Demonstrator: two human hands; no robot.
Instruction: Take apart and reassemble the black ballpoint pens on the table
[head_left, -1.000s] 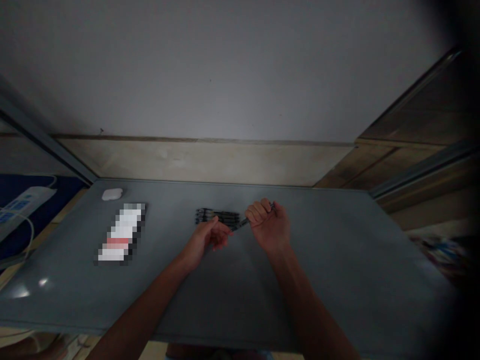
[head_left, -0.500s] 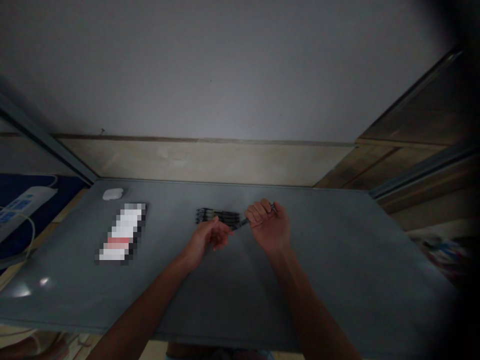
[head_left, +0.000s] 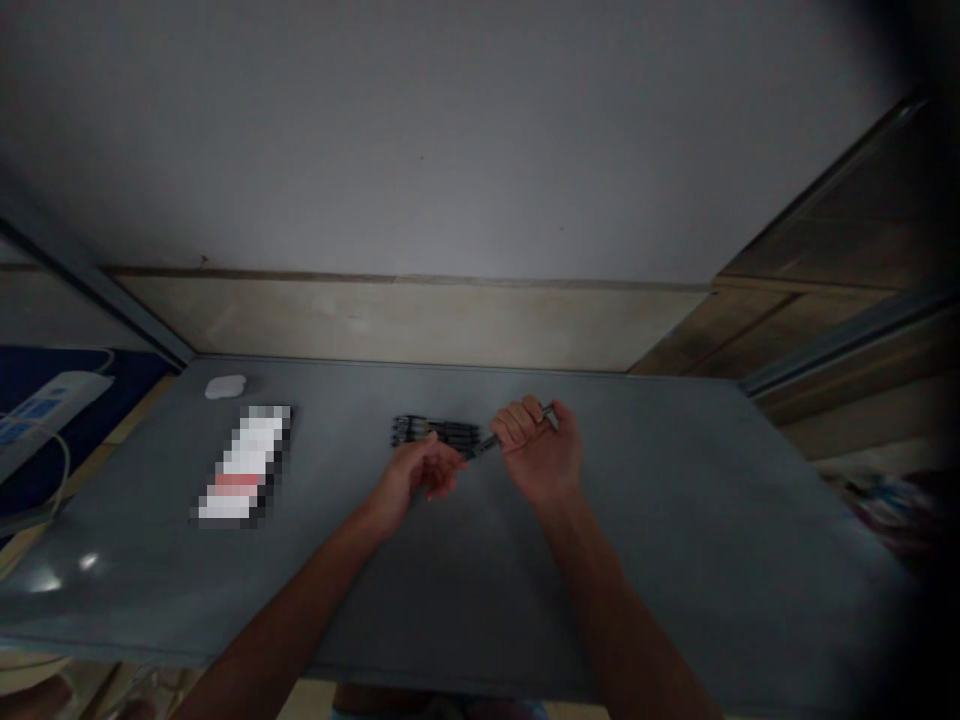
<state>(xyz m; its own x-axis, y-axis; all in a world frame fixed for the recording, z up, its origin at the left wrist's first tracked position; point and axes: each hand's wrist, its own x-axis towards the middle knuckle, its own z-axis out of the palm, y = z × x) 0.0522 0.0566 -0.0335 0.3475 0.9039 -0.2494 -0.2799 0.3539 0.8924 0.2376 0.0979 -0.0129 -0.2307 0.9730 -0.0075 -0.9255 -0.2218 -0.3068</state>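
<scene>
My right hand [head_left: 540, 452] is shut around a dark pen [head_left: 487, 444], whose tip end points down-left and whose other end sticks out above my fingers. My left hand [head_left: 416, 474] hovers just left of that tip, fingers loosely curled, holding nothing. Beside and behind the hands, a row of several dark pens [head_left: 435, 432] lies side by side on the grey table [head_left: 600, 560]. My left fingertips are close to the row's near right end, and I cannot see them touch it.
A pixelated white packet [head_left: 244, 466] with a red band lies left of the pens, and a small white object [head_left: 225, 387] sits near the table's far left corner. A white power strip [head_left: 45, 415] with a cable rests on a blue surface beyond the left edge. A wall rises behind the table.
My right hand has shifted slightly, and the pen's upper end now stands a little higher above my fingers. My left hand and the pen row look unchanged.
</scene>
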